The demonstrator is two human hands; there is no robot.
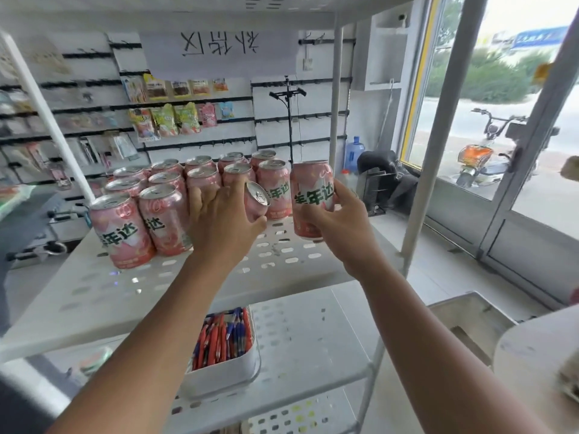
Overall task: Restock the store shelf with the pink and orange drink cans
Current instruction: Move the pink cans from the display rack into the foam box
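Several pink drink cans point(163, 195) stand in rows on the white perforated shelf point(282, 261). My left hand point(222, 220) grips one pink can point(256, 202) tilted on its side, its top facing right, just in front of the rows. My right hand point(338, 220) holds another pink can point(311, 198) upright, slightly above the shelf at the right end of the rows. No orange cans are visible.
A white shelf post point(336, 98) rises behind the right can. On the lower shelf sits a white bin of red and blue pens point(224, 349). Snack packets point(169, 117) hang on the back wall. A glass door point(501, 120) is at right.
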